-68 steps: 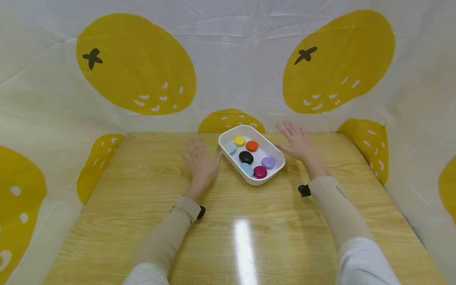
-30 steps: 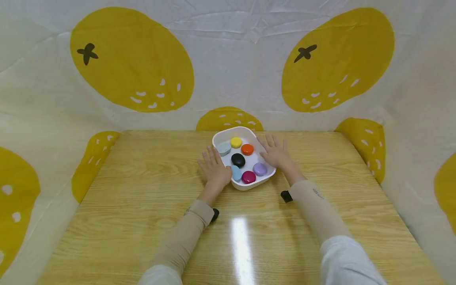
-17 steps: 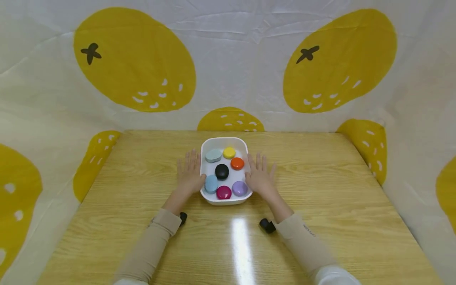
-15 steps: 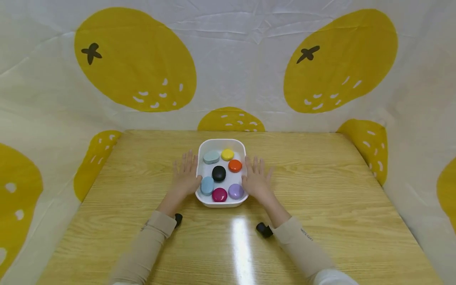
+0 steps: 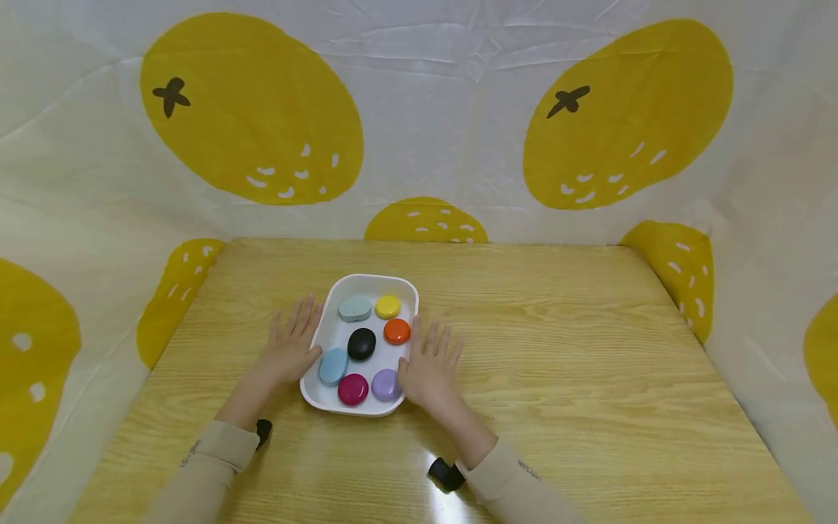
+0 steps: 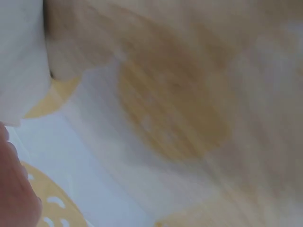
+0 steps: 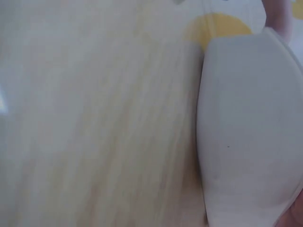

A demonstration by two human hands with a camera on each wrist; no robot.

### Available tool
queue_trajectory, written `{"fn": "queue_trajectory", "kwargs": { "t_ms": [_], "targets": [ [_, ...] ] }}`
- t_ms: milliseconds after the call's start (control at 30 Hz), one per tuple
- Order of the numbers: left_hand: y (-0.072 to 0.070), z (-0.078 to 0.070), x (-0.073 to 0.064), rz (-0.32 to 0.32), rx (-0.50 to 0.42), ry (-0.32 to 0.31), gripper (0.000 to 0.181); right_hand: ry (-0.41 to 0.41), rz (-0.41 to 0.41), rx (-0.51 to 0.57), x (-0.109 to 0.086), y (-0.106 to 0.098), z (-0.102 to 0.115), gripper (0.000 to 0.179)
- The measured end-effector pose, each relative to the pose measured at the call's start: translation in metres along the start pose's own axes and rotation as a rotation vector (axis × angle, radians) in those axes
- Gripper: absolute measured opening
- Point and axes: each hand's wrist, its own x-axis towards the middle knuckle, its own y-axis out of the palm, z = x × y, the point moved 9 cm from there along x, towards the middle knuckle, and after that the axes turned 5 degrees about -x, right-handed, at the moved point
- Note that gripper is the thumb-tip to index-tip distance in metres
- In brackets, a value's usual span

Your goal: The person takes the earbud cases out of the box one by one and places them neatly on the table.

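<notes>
A white rounded tray (image 5: 347, 411) sits on the table between my two hands. In it lie smooth coloured pieces: pale grey-green (image 5: 355, 309), yellow (image 5: 388, 306), orange (image 5: 396, 331), black (image 5: 361, 344), light blue (image 5: 333, 366), crimson (image 5: 353, 389) and lilac (image 5: 386, 384). My left hand (image 5: 288, 353) lies along the tray's left side, fingers straight, thumb at the rim. On the right side, my right hand (image 5: 430, 371) presses with extended fingers, its thumb over the rim beside the lilac piece. The right wrist view shows the tray's outer wall (image 7: 251, 123) close up.
The wooden table (image 5: 576, 349) stretches right and behind the tray. A white curtain (image 5: 439, 116) with big yellow fruit prints stands along the back and both sides. Black wrist cameras (image 5: 447, 474) hang under the beige sleeves.
Both hands came in to the tray's sides from apart. The tray turned from slanted to nearly straight, then slid left and toward me between the hands, pieces still inside.
</notes>
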Motion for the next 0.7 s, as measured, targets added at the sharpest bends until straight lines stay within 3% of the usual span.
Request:
{"fn": "queue_trajectory", "kwargs": {
  "t_ms": [167, 400, 700],
  "targets": [
    [-0.002, 0.011, -0.017, 0.005, 0.006, 0.027, 0.072, -0.007, 0.002, 0.002, -0.013, 0.006, 0.018, 0.073],
    [-0.007, 0.015, -0.034, 0.000, -0.025, 0.042, 0.071, -0.025, -0.004, -0.031, -0.025, 0.011, 0.033, 0.075],
    [-0.009, 0.017, -0.046, -0.010, -0.014, 0.028, 0.071, -0.085, -0.058, -0.034, -0.038, 0.009, 0.044, 0.075]
  ]
}}
